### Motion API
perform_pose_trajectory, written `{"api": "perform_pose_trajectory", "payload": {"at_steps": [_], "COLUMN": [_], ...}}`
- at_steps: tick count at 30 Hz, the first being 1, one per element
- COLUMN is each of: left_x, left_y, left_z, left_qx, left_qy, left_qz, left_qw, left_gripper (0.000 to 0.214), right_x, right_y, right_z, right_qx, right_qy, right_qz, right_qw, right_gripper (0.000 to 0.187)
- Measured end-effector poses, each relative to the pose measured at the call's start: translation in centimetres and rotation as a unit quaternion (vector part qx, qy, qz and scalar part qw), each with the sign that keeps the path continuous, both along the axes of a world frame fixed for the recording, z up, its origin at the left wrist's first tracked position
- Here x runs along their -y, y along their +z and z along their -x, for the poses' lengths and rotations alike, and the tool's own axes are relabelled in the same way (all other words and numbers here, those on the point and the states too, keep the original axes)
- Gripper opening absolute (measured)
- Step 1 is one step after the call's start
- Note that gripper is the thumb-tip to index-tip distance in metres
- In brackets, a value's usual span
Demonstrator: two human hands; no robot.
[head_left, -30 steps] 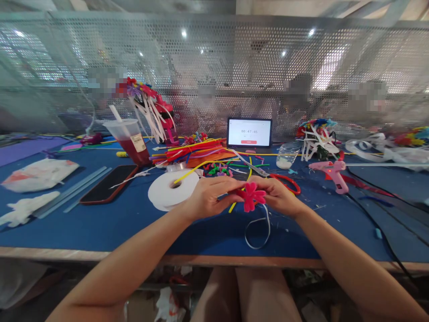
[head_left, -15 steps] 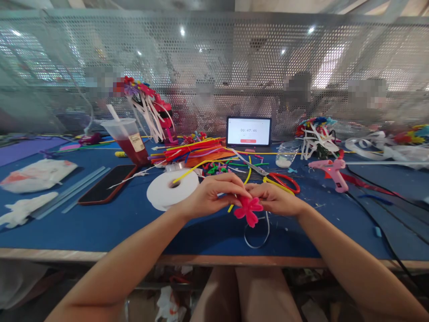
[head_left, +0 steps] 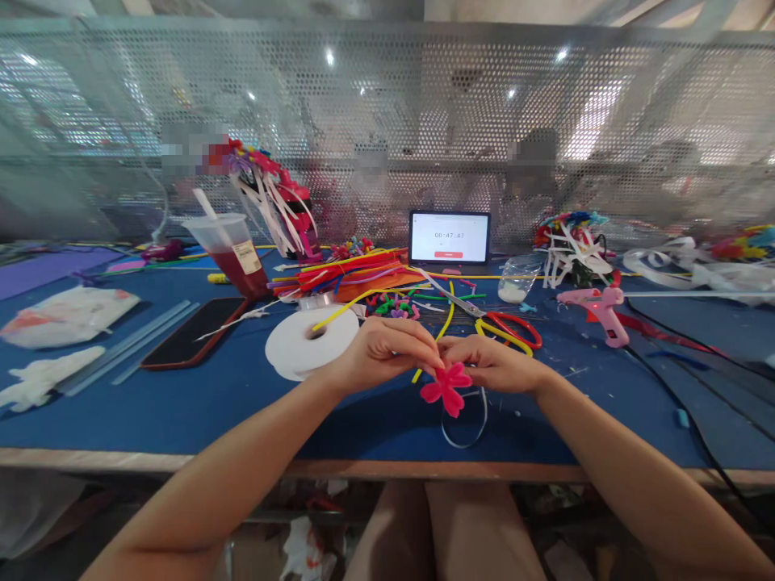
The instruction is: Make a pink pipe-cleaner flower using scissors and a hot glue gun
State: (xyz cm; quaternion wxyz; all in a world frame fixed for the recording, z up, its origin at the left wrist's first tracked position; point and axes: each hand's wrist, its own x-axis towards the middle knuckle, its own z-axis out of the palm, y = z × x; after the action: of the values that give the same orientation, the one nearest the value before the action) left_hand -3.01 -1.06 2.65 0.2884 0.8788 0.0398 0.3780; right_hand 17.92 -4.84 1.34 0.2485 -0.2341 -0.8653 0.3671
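A pink fuzzy flower, apparently bent from pipe cleaner, hangs petals-down between my two hands above the blue table. My left hand pinches it from the left, fingertips at its upper edge. From the other side my right hand closes on it, with the fingertips partly hidden. Below the flower a thin white loop of ribbon dangles or lies; its upper end is hidden. Just behind my hands lie scissors with red and yellow handles. To the left of them is a white ribbon roll.
Behind sit a bundle of coloured pipe cleaners and a tablet showing a timer. At left are a drink cup, a phone and glue sticks. A pink glue gun trails its cable at right.
The pink flower has turned and dropped slightly between my fingers. My left fingers have shifted a little lower and left, while the right hand stays nearly in place.
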Motion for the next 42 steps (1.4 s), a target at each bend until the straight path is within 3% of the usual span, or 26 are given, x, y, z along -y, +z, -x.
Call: {"api": "perform_pose_trajectory", "payload": {"at_steps": [6,9,13,19,29,35,37,39,42], "left_x": [-0.3,0.0,0.8,1.1,1.1,1.0,1.1,1.3,1.7], "left_y": [0.2,0.1,-0.1,-0.5,-0.4,-0.7,-0.8,-0.9,-0.9], "left_z": [-0.1,-0.3,-0.7,-0.8,-0.6,-0.7,-0.8,-0.9,-1.1], "left_qx": [0.022,0.027,-0.002,-0.018,-0.03,-0.024,0.0,0.044,0.109], "left_qy": [0.025,0.037,0.021,0.001,-0.003,-0.015,0.034,0.116,0.207], "left_qz": [0.055,0.158,0.309,0.363,0.313,0.327,0.286,0.191,0.047], "left_qw": [0.998,0.986,0.951,0.932,0.949,0.944,0.957,0.974,0.971], "left_gripper": [0.016,0.014,0.023,0.023,0.019,0.017,0.018,0.018,0.016], "right_x": [-0.1,-0.1,0.0,0.1,0.2,0.2,0.2,0.2,0.3], "right_y": [0.1,0.3,0.4,0.2,0.3,0.3,0.3,0.2,0.1], "right_z": [-0.4,-0.4,-0.2,0.1,0.2,0.3,0.3,0.3,0.3], "right_qx": [-0.018,-0.033,-0.028,-0.017,-0.006,-0.017,-0.033,-0.063,-0.094], "right_qy": [-0.048,-0.062,-0.066,-0.061,-0.062,-0.089,-0.121,-0.18,-0.278], "right_qz": [-0.037,-0.063,-0.086,-0.083,-0.073,-0.112,-0.146,-0.209,-0.349], "right_qw": [0.998,0.996,0.994,0.995,0.995,0.99,0.981,0.959,0.89], "right_gripper": [0.045,0.046,0.046,0.038,0.032,0.018,0.015,0.013,0.009]}}
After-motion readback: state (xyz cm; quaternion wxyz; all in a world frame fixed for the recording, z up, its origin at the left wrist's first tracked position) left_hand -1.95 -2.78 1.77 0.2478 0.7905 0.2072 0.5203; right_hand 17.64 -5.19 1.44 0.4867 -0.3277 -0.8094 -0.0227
